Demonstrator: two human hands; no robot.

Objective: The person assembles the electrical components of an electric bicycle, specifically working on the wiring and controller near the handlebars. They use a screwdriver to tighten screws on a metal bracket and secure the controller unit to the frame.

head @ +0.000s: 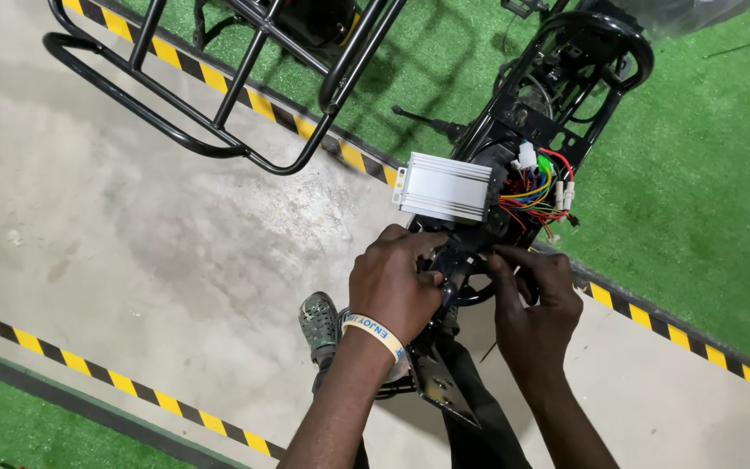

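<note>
My left hand grips a black metal bracket at the lower end of a black tubular vehicle frame. My right hand pinches the same bracket from the right, fingertips close to the left hand's. Just above both hands a ribbed silver controller box sits on the frame. A bundle of coloured wires with white connectors spills out of its right end. A pale band circles my left wrist.
A second black tubular frame lies at the upper left across the yellow-black floor stripe. Green turf covers the right and top. Grey concrete fills the left. My shoe and a flat black plate are below.
</note>
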